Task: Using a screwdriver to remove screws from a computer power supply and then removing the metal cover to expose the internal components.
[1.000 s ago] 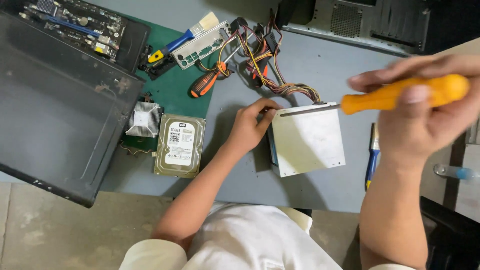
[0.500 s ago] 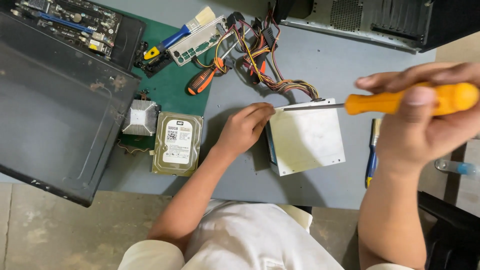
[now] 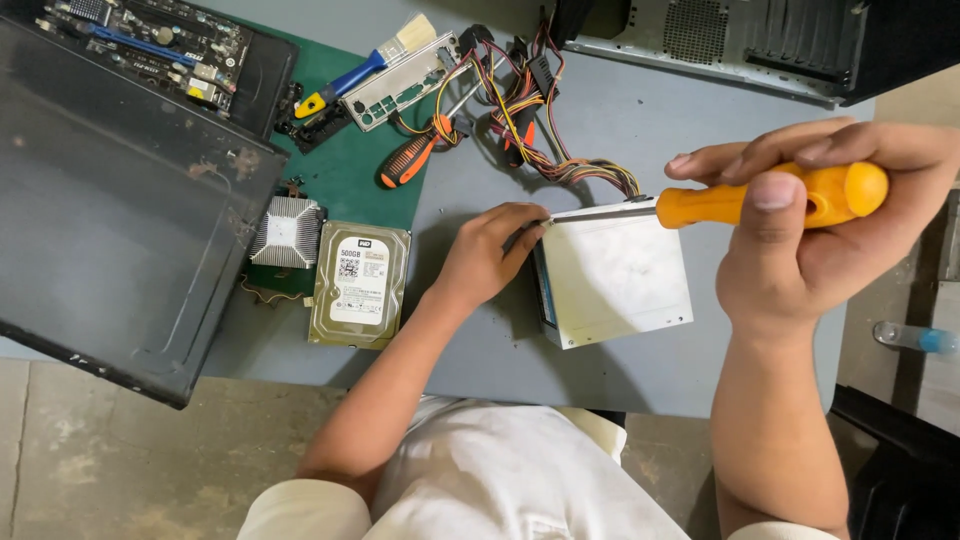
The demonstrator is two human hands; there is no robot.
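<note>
Seen from the head camera, an orange-handled screwdriver [image 3: 770,200] is being held in the right hand [image 3: 810,240], the fingers wrapped tightly round its handle, while its metal shaft is being pointed leftward to the upper left corner of a grey power supply box [image 3: 615,275]. That corner is being touched by the left hand [image 3: 490,255], its fingertips [image 3: 530,232] being pressed against the box edge just beside the screwdriver tip; whether anything small is being pinched there cannot be told. The box is being rested on the grey table [image 3: 620,120], between the two hands. A bundle of coloured cables [image 3: 540,130] is being trailed from its far side. Lying well to the left are a hard drive [image 3: 360,285], a finned heatsink [image 3: 285,232], a black case panel [image 3: 120,200] and a second screwdriver [image 3: 408,160] on a green mat [image 3: 345,160]
</note>
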